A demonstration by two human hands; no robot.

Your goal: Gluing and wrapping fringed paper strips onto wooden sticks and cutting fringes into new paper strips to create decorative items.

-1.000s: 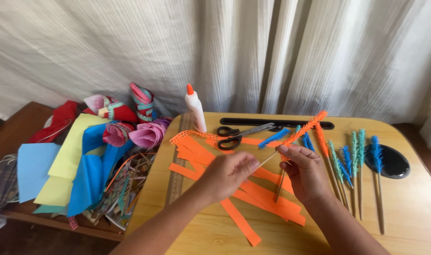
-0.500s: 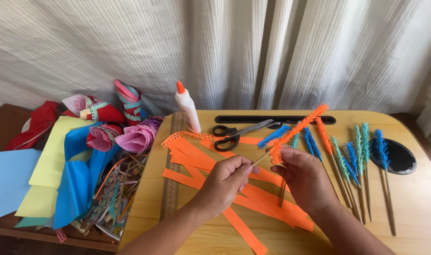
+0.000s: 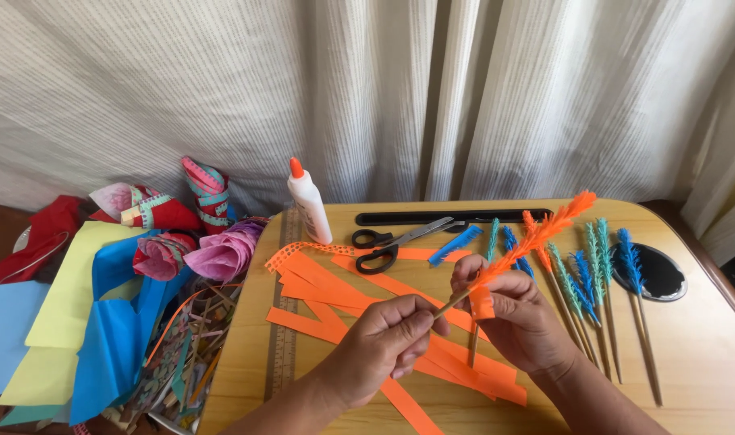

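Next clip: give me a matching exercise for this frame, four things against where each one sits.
Things:
1. glue bottle
2. scissors
3. orange fringed stick
4. ruler

Places:
A. held between the left hand and right hand
B. flat along the table's left edge
C. upright at the table's back left
D. flat behind the orange paper strips

Pairs: 1-C, 2-D, 3-A, 4-B

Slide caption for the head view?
Both hands wrap fringed orange paper around a thin wooden stick over loose orange strips.

Scissors behind strips — bottle seemingly left.
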